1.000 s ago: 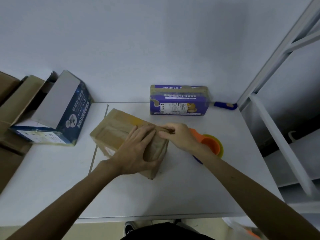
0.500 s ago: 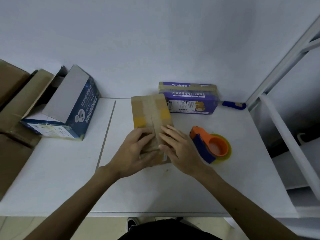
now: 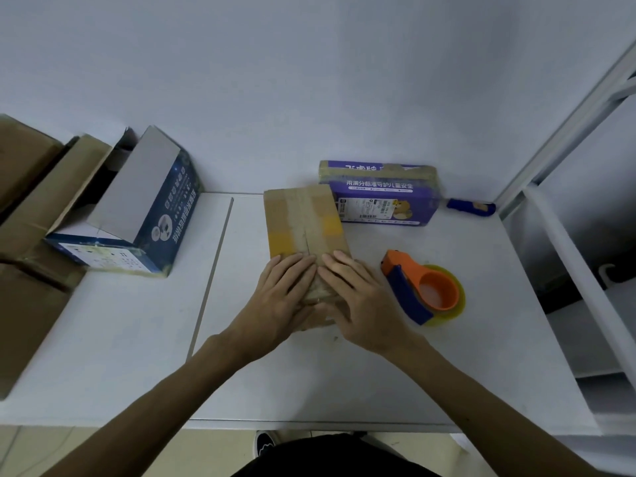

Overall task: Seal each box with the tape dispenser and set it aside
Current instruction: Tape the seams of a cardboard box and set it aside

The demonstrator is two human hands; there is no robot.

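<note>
The brown cardboard box [image 3: 303, 222] lies flat at the centre of the white table [image 3: 137, 339], flaps closed, its seam running near to far, with yellow tape patches on either side. Just to its right, the orange-and-blue tape dispenser [image 3: 423, 287] lies on its side, holding a yellowish roll. A purple printed box [image 3: 378, 196], taped along its top, sits at the far edge.

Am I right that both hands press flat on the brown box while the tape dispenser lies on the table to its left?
Not quite: in the head view the tape dispenser lies to the right of the brown box, not the left. The left hand and right hand do press flat on it.
</note>
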